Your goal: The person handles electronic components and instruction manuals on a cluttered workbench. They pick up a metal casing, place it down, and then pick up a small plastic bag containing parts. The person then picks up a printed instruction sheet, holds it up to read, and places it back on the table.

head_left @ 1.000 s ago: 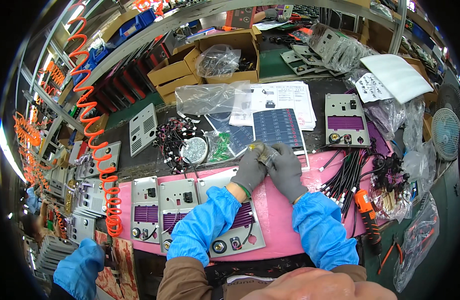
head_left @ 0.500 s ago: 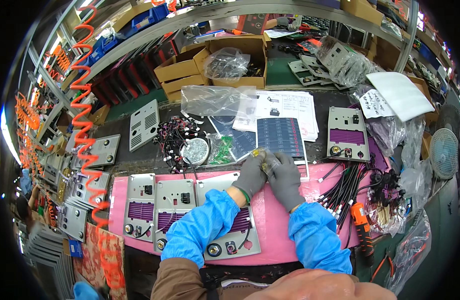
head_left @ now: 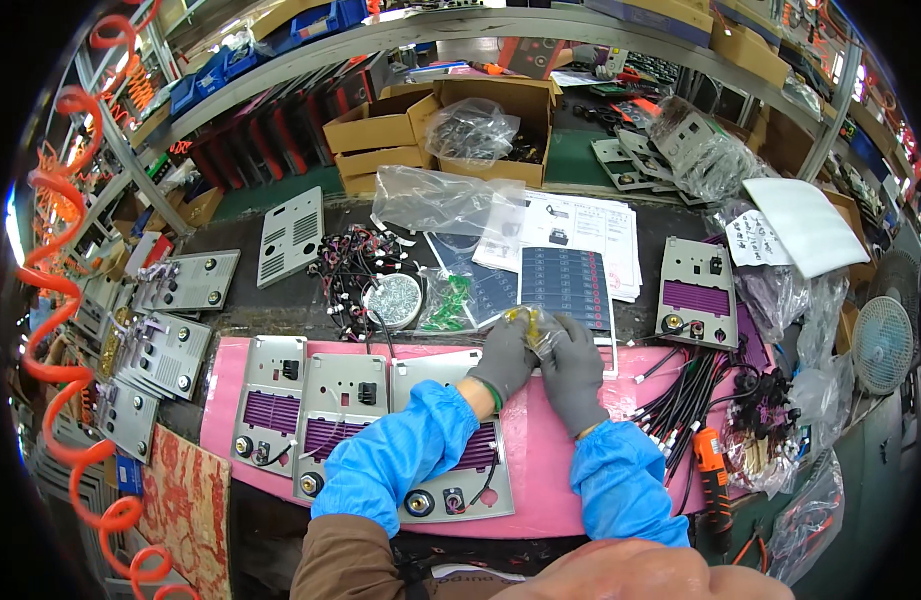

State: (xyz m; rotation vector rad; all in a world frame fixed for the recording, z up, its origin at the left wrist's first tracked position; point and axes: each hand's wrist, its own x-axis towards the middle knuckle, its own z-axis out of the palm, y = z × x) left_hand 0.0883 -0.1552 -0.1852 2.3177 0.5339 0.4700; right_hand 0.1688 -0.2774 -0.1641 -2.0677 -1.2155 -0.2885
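Observation:
Both gray-gloved hands meet over the pink mat, pinching a small clear plastic bag [head_left: 545, 333] with yellowish bits inside that are too small to name. My left hand [head_left: 505, 362] grips its left side, with fingers curled at the top. My right hand [head_left: 575, 375] closes on the other side. Just beyond them lies a dark blue printed sheet [head_left: 562, 278]. Left of my hands, gray metal panels with purple vents lie in a row: a left panel [head_left: 263, 357], a middle panel [head_left: 323, 372] and a right panel [head_left: 430, 370] partly hidden by my left sleeve.
Black cables [head_left: 688, 385] and an orange-and-black power screwdriver [head_left: 711, 470] lie to the right, below another gray panel [head_left: 696, 262]. A bag of green parts [head_left: 448, 300], a dish of small metal pieces [head_left: 392, 300] and a wire bundle [head_left: 355, 270] sit left of the sheet. A red coiled hose [head_left: 55, 370] hangs at left.
Both hands stay on the plastic bag, and more of it shows between the fingers. The head view has shifted slightly, and the red coiled hose appears farther left.

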